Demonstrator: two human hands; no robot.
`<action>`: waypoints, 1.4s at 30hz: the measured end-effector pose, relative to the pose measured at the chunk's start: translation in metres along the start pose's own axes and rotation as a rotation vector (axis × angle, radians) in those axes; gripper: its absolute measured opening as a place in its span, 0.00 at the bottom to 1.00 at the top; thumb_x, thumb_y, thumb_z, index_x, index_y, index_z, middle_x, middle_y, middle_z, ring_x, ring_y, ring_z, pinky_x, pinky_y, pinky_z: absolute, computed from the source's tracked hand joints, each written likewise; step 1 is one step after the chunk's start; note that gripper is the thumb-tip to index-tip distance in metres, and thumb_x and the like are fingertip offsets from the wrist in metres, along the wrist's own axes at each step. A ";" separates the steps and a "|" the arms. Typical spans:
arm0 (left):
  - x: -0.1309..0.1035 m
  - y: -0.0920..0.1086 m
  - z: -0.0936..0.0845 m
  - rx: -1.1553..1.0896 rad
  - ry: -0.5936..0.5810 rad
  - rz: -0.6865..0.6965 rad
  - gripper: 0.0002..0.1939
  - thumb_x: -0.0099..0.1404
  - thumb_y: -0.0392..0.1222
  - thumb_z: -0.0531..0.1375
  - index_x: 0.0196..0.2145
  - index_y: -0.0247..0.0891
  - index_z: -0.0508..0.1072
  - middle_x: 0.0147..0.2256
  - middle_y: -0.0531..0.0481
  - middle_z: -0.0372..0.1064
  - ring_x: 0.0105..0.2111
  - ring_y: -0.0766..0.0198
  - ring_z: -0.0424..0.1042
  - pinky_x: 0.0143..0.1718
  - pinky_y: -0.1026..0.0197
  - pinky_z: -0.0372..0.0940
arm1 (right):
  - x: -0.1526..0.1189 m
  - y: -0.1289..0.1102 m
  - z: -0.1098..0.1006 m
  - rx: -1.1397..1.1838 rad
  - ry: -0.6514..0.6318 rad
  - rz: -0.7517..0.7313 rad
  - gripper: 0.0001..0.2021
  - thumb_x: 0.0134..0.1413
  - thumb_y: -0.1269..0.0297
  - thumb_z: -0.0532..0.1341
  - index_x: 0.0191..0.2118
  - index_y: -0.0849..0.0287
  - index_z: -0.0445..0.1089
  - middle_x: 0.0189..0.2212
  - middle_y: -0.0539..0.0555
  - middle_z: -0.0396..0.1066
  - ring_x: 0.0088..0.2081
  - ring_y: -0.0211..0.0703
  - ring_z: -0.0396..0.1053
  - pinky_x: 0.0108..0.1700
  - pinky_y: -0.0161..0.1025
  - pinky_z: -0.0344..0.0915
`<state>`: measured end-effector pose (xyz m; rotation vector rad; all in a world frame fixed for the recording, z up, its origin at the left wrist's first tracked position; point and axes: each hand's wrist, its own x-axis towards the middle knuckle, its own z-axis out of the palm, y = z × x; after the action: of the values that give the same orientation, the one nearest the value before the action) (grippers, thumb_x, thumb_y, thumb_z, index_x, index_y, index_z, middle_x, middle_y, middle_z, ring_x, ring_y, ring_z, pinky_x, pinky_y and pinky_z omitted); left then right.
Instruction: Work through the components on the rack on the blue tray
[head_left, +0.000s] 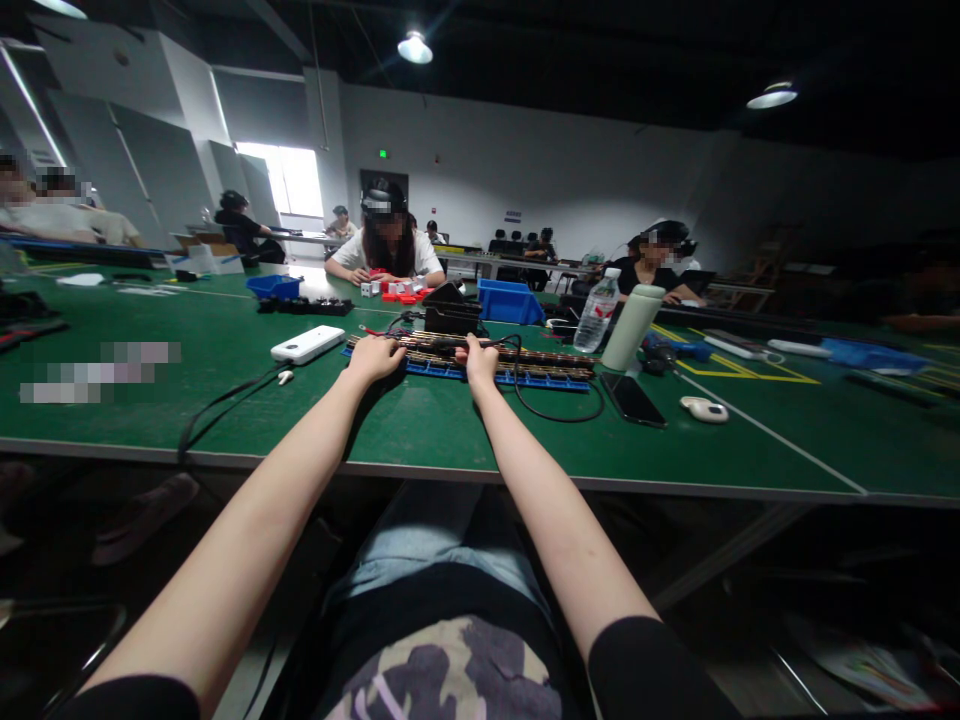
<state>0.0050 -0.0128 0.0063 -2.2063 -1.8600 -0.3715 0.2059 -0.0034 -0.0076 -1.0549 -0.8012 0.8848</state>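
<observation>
Blue divided tray (pixel 551 382) sits mid-table, long thin strips (pixel 544 358) along it. Left hand (pixel 375 358) on strips, fingers loosely curled, grip unclear. Right hand (pixel 478 360) partly closed there, can't tell hold. Blue bin (pixel 510 302) behind, contents unclear. Green tabletop (pixel 420 435) shows tray-to-near-edge.

Glossy black phone (pixel 634 399); clear plastic bottle (pixel 597 312); smooth green tabletop (pixel 247 425).

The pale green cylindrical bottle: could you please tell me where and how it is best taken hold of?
I'd wrap the right hand round the middle of the pale green cylindrical bottle, coming from the right: its body is straight and standing, and the clear plastic bottle crowds its left side.
</observation>
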 end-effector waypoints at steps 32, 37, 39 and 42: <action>0.002 -0.002 0.003 -0.023 0.007 -0.009 0.28 0.78 0.51 0.49 0.56 0.32 0.83 0.56 0.32 0.81 0.58 0.41 0.78 0.59 0.48 0.69 | -0.001 -0.001 0.000 -0.008 0.005 0.006 0.11 0.65 0.68 0.65 0.30 0.57 0.69 0.16 0.44 0.70 0.19 0.36 0.71 0.29 0.30 0.73; 0.004 -0.006 0.002 -0.050 0.082 -0.013 0.28 0.78 0.50 0.48 0.58 0.34 0.82 0.57 0.34 0.80 0.59 0.43 0.75 0.63 0.47 0.64 | -0.002 -0.002 0.000 0.003 0.003 0.003 0.11 0.65 0.68 0.64 0.29 0.57 0.69 0.17 0.45 0.70 0.20 0.36 0.71 0.30 0.31 0.73; 0.004 -0.008 0.001 -0.040 0.097 -0.050 0.28 0.77 0.49 0.47 0.57 0.34 0.82 0.57 0.34 0.80 0.59 0.43 0.75 0.63 0.47 0.63 | -0.002 -0.002 -0.001 0.002 0.004 0.005 0.11 0.65 0.68 0.64 0.29 0.57 0.69 0.17 0.45 0.70 0.20 0.36 0.72 0.30 0.31 0.73; 0.004 -0.009 -0.001 -0.030 0.118 -0.136 0.28 0.76 0.47 0.48 0.57 0.32 0.82 0.56 0.31 0.80 0.58 0.41 0.74 0.61 0.46 0.64 | -0.003 -0.003 -0.001 0.006 0.008 0.007 0.11 0.65 0.68 0.65 0.29 0.57 0.69 0.17 0.45 0.70 0.20 0.36 0.72 0.29 0.30 0.73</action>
<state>-0.0033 -0.0082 0.0085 -2.0344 -1.9571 -0.5456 0.2060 -0.0070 -0.0051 -1.0562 -0.7883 0.8876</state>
